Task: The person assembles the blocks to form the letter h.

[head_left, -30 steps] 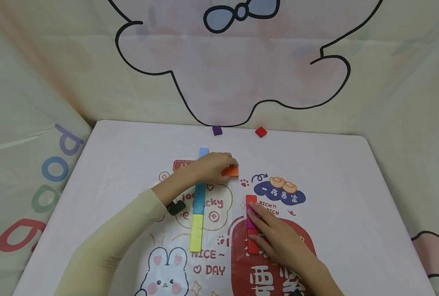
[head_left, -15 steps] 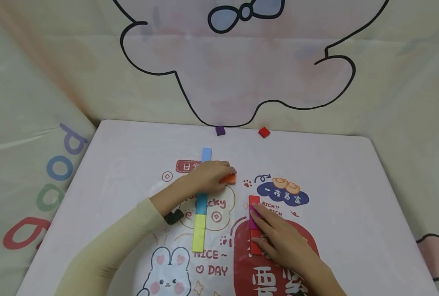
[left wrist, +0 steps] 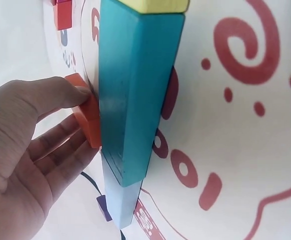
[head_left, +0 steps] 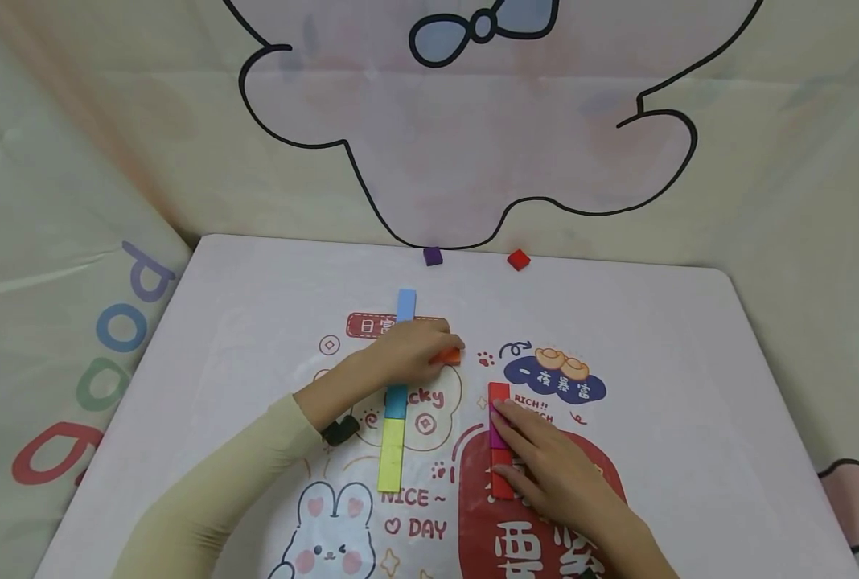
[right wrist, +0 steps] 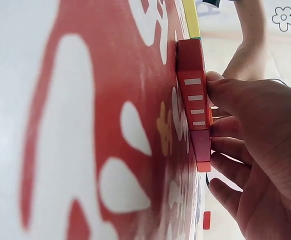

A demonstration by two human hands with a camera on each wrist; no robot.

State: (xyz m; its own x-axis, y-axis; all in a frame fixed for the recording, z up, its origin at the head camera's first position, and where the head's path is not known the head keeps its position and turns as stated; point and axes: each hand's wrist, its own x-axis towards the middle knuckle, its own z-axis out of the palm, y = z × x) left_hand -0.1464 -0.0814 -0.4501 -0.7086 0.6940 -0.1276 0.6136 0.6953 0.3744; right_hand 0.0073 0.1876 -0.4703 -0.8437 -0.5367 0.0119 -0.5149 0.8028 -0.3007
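Note:
My left hand [head_left: 415,354] pinches an orange block [left wrist: 89,117] between thumb and fingers. In the left wrist view the block's end lies against the side of the teal block [left wrist: 135,85], crosswise to it. That teal block sits in a straight row between a light blue block [head_left: 405,304] and a yellow block [head_left: 390,456]. With fingers extended, my right hand [head_left: 552,458] rests on a second row: a red block [head_left: 499,391], a magenta block [head_left: 496,437] and another red block [right wrist: 193,85] with white stripes on its side. Part of the teal block is hidden under my left forearm.
Near the table's back edge lie a small purple block [head_left: 433,256] and a small red block [head_left: 519,260]. The white table [head_left: 690,362] carries printed drawings, including a rabbit. A pale curtain [head_left: 111,121] hangs behind and at the left.
My left hand has drawn the orange block slightly toward me and left, closer to the teal block. The right hand stays on its row; the head view has shifted a little.

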